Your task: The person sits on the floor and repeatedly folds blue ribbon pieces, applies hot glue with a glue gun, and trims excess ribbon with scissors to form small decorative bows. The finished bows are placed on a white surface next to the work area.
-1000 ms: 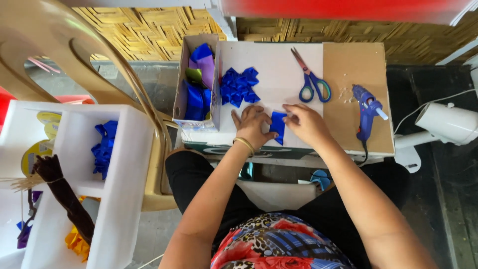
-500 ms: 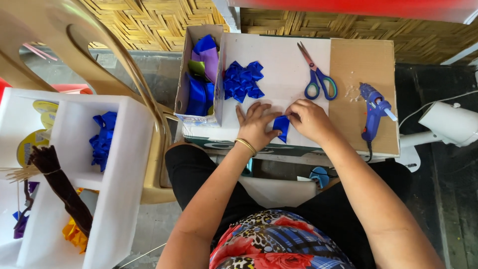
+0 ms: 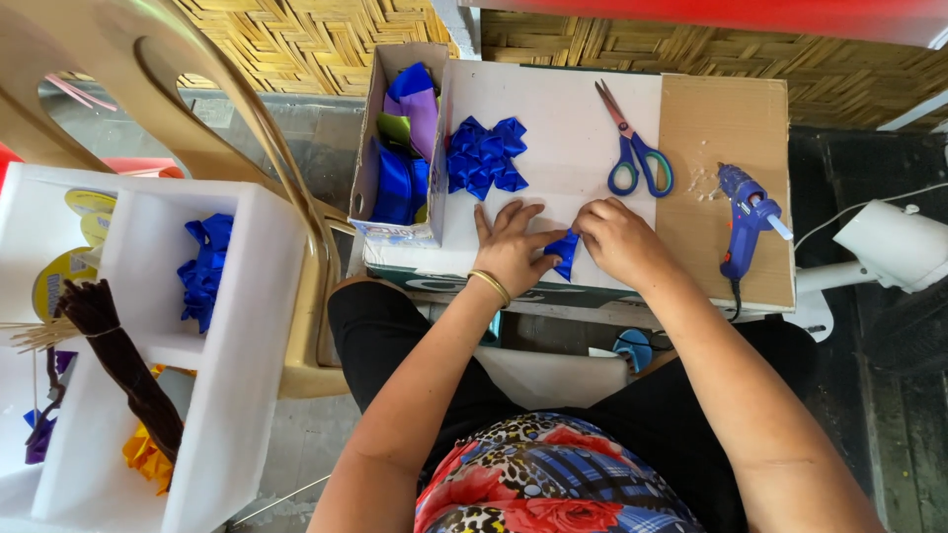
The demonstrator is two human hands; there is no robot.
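My left hand (image 3: pixel 511 247) and my right hand (image 3: pixel 619 240) meet on a small folded piece of blue ribbon (image 3: pixel 565 253) and pinch it from both sides, pressed down on the white board (image 3: pixel 563 118) that lies across my lap. A pile of folded blue ribbon pieces (image 3: pixel 485 156) lies just beyond my left hand. A gold bangle circles my left wrist.
Blue-handled scissors (image 3: pixel 635 150) and a blue glue gun (image 3: pixel 746 207) lie to the right, the gun on brown cardboard (image 3: pixel 726 109). A cardboard box (image 3: pixel 403 138) of blue and purple ribbon stands left of the pile. At left stand a white compartment tray (image 3: pixel 237 296) and a chair (image 3: pixel 197 109).
The view has shifted slightly. Both hands stay on the blue ribbon piece, fingers working it in place.
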